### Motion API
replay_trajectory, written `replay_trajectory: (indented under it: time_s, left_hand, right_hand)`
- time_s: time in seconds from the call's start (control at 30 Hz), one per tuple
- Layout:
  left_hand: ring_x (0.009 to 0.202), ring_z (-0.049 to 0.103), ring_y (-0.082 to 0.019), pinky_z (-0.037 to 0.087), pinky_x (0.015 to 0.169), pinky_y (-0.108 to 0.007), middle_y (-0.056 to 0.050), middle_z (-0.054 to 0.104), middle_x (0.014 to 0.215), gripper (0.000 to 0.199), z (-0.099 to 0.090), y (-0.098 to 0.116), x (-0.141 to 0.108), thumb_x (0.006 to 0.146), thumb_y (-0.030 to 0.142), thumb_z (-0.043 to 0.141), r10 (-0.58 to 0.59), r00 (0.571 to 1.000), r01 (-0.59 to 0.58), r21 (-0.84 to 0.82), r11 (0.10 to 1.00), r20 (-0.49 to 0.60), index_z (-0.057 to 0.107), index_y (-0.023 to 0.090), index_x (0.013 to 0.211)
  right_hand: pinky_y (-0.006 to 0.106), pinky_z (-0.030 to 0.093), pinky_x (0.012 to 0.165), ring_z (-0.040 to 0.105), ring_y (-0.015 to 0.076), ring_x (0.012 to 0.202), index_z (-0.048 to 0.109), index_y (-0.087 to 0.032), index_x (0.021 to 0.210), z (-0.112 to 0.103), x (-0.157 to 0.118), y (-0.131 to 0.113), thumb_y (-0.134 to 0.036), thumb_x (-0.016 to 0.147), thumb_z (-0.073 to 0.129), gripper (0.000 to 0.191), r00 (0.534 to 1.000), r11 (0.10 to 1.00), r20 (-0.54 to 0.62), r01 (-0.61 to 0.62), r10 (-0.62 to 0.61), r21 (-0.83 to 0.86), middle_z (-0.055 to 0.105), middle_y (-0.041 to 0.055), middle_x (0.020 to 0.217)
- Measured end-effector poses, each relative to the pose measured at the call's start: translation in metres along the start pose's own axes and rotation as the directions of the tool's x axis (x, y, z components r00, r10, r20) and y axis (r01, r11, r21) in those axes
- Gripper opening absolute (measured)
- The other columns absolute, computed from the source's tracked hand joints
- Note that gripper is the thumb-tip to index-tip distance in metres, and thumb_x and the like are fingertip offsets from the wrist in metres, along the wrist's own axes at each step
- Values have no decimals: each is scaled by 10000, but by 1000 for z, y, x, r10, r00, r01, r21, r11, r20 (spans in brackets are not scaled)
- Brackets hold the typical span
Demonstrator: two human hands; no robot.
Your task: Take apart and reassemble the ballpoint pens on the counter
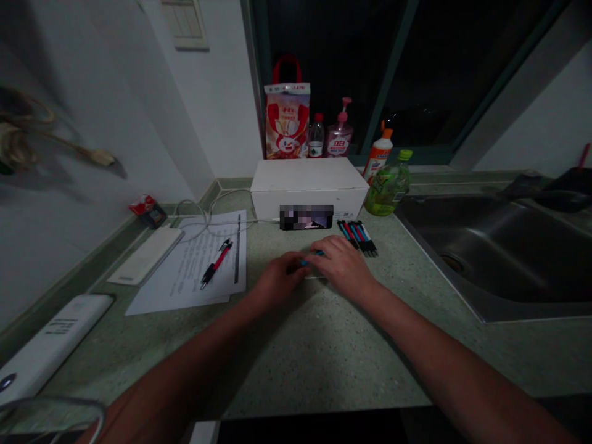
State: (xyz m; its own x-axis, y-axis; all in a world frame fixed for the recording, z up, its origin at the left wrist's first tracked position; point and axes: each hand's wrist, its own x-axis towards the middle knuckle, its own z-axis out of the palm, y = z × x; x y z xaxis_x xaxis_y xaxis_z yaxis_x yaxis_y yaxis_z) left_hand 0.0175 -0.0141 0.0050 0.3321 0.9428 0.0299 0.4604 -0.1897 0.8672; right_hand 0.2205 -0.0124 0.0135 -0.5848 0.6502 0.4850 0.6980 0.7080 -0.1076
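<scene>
Bare forearms reach up from the bottom of the frame to the left hand and right hand at centre, both closed in a narrow grip around a small blue piece, partly hidden by the fingers, above the speckled green tabletop. Just beyond the right hand lies a row of red, blue and black pens; left of the hands, a red-and-black pen rests on printed papers, and a blurred phone sits before a white box.

Pens: black barrels, red and blue bands. Countertop: speckled green. Bag: red rabbit print.
</scene>
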Motion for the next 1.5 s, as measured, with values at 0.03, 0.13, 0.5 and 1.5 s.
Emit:
replay_trajectory:
  time_s: [0.03,0.13,0.5,1.5]
  left_hand:
    - [873,714,-201,554,805,-314,-37,790,967,217,-1,1,0,900,206,655,-13,1000,14,-14,1000,24,728,176,1102]
    - [800,707,-192,549,758,-300,-27,795,898,176,-4,3,2,920,205,617,-64,996,65,-27,997,55,758,177,1021]
    - [994,683,-261,520,914,-384,-95,751,1009,211,-7,-9,6,955,171,622,111,992,-75,428,901,-59,805,174,1060]
    - [884,648,-266,500,804,-383,-81,702,917,62,-15,-7,-7,860,250,691,122,984,-173,551,816,128,740,221,884]
  right_hand:
    - [464,440,996,584,282,1096,767,-286,1182,-1,1,-1,-194,1026,599,247,1000,1000,5,11,-11,10,711,100,1158]
    - [467,449,984,593,284,1090,773,-286,1177,-1,2,-3,-204,1031,595,244,1000,1000,-4,-6,7,25,713,103,1153]
    - [348,517,871,677,233,991,781,-221,1113,22,-5,12,-293,1031,632,184,951,937,42,-309,307,161,736,77,1021]
    - [403,502,909,659,260,1023,771,-206,1051,26,1,15,-226,983,678,117,958,952,116,-275,261,133,732,102,1039]
